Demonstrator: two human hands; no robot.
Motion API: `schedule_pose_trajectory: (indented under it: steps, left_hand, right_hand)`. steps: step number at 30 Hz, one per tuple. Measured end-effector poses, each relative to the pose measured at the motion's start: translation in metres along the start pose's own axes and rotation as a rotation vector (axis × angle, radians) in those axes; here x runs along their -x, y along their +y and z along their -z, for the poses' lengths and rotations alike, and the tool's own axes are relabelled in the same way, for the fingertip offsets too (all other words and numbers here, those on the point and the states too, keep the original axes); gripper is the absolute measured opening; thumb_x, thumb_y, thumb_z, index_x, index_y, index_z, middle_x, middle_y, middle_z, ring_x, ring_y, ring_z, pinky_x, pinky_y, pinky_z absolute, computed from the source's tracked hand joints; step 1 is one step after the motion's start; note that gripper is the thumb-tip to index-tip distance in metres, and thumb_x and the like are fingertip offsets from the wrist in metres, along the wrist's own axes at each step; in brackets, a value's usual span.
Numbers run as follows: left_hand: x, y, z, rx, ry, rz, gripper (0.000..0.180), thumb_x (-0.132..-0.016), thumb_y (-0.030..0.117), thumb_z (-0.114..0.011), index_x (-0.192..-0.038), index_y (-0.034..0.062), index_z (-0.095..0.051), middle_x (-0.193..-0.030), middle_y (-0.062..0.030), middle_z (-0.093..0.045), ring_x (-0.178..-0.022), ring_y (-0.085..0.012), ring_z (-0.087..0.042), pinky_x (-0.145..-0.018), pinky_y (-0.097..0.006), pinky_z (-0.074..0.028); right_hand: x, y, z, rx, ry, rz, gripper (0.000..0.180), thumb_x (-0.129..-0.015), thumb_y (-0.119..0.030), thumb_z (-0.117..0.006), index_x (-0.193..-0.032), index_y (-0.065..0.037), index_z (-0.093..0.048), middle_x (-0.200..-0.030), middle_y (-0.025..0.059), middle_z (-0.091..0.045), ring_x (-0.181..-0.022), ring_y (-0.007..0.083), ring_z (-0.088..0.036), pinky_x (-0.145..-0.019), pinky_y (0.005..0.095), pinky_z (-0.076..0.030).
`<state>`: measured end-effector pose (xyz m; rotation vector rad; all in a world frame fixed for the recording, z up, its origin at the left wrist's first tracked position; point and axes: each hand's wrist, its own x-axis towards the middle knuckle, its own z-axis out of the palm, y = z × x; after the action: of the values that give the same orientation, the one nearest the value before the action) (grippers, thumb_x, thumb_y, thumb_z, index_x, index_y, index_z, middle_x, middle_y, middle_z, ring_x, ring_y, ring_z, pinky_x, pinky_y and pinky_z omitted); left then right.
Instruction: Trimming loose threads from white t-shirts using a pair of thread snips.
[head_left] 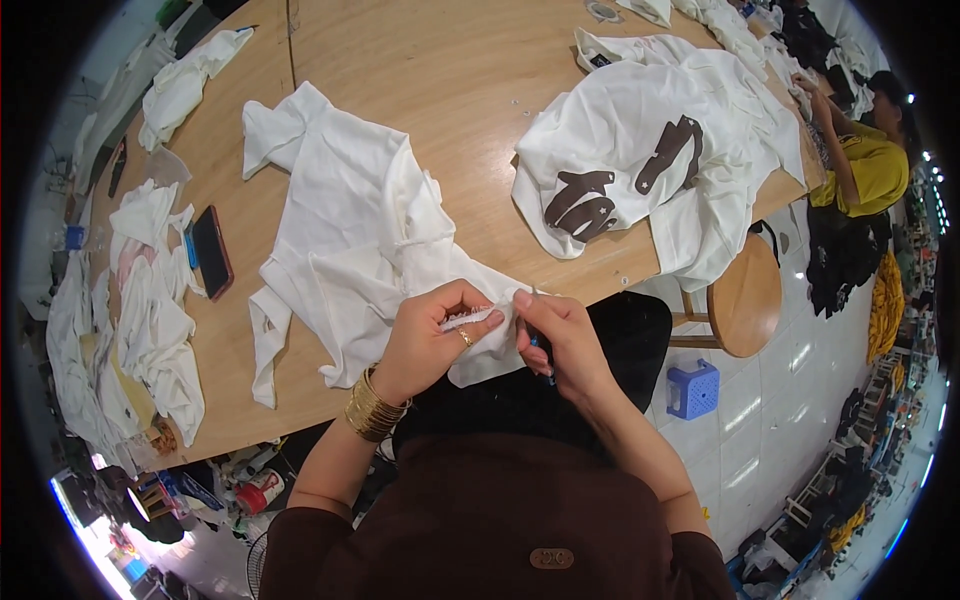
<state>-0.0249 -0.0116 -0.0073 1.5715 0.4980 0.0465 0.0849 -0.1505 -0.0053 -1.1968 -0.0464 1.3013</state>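
A white garment [350, 215] lies spread across the near part of the wooden table, its near edge drawn up at the table's edge. My left hand [435, 335] is closed on a gathered seam of it, thumb pressed against the fingers; loose threads show along that fold. Close to its right, my right hand [565, 345] has thumb and finger together at the same edge of cloth. In that hand is a small tool with a blue handle [541, 358]; most of it is hidden by the fingers, so its kind is unclear.
White garments with dark brown prints [650, 150] are heaped on the right. A phone [212, 252] and more white cloth [160, 330] lie left. Beyond the right edge stand a wooden stool [745, 300] and a purple plastic stool [693, 388]. A person in yellow [870, 170] works at far right.
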Motion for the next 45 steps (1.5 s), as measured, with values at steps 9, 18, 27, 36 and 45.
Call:
schedule_pose_trajectory:
  steps: [9, 18, 27, 36, 45]
  left_hand:
    - [-0.001, -0.01, 0.014, 0.108, 0.046, -0.006, 0.013, -0.085, 0.012, -0.061, -0.082, -0.0001, -0.056, -0.073, 0.0026, -0.053, -0.067, -0.0035, -0.043, -0.061, -0.019, -0.037]
    - [-0.002, 0.009, 0.021, -0.131, -0.216, 0.087, 0.016, -0.084, 0.012, -0.061, -0.09, -0.0035, -0.061, -0.078, 0.0002, -0.059, -0.07, -0.0058, -0.048, -0.065, -0.022, -0.041]
    - [-0.003, 0.017, 0.032, -0.1, -0.23, 0.133, 0.016, -0.084, 0.01, -0.061, -0.096, -0.0011, -0.061, -0.084, -0.0028, -0.062, -0.079, -0.0083, -0.054, -0.076, -0.024, -0.044]
    - [-0.012, 0.022, -0.005, -0.087, -0.224, -0.12, 0.02, -0.085, 0.013, -0.06, -0.1, 0.0004, -0.059, -0.088, -0.0043, -0.061, -0.079, -0.0117, -0.055, -0.077, -0.025, -0.044]
    - [-0.008, 0.011, 0.007, 0.226, -0.137, 0.208, 0.024, -0.092, 0.019, -0.051, -0.092, -0.0025, -0.061, -0.078, 0.0024, -0.059, -0.071, -0.0031, -0.047, -0.066, -0.021, -0.042]
  right_hand:
    - [0.008, -0.029, 0.036, 0.064, 0.323, 0.257, 0.039, -0.087, -0.031, -0.06, -0.06, -0.005, -0.051, -0.048, -0.0012, -0.045, -0.038, 0.005, -0.037, -0.038, 0.0187, -0.029]
    - [0.007, -0.02, 0.022, 0.515, 0.019, 0.187, 0.031, -0.079, -0.006, -0.065, -0.11, -0.006, -0.064, -0.064, -0.0063, -0.038, -0.06, 0.0037, -0.03, -0.054, 0.0176, -0.029]
    - [0.004, -0.021, 0.041, 0.581, -0.012, 0.199, 0.022, -0.077, -0.019, -0.07, -0.077, 0.001, -0.06, -0.066, -0.0041, -0.053, -0.06, 0.0026, -0.041, -0.054, 0.0192, -0.034]
    - [0.019, -0.041, 0.011, 0.732, 0.03, 0.334, 0.01, -0.082, -0.009, -0.063, -0.081, -0.001, -0.058, -0.066, -0.0049, -0.051, -0.062, 0.0002, -0.042, -0.055, 0.0169, -0.033]
    - [0.039, -0.038, 0.01, 0.778, 0.244, 0.263, 0.025, -0.088, -0.014, -0.056, -0.108, 0.0, -0.057, -0.066, 0.0077, -0.055, -0.052, 0.0141, -0.051, -0.054, 0.0255, -0.044]
